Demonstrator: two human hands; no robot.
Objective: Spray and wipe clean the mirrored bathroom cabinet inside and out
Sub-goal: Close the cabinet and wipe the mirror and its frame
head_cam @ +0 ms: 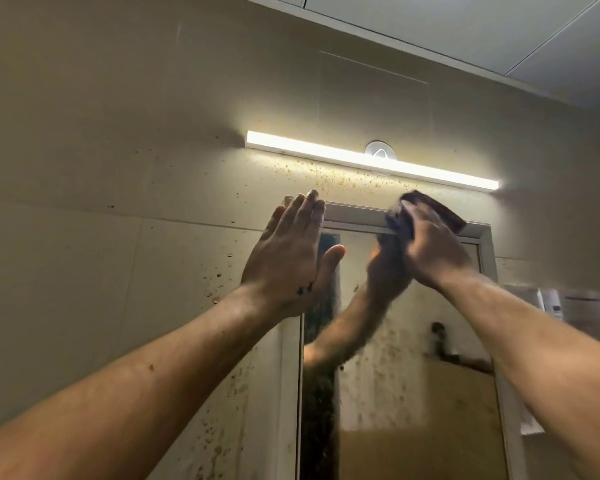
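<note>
The mirrored bathroom cabinet fills the lower middle, its glass spotted with brown grime and its white frame running along the top. My left hand lies flat with straight fingers against the cabinet's top left corner. My right hand grips a dark cloth and presses it onto the top edge of the frame. The mirror reflects my right arm and the cloth. No spray bottle is in sight.
A lit white strip light hangs on the wall just above the cabinet, with a round white fitting behind it. Brown specks dot the beige wall tiles. White fixtures sit to the cabinet's right.
</note>
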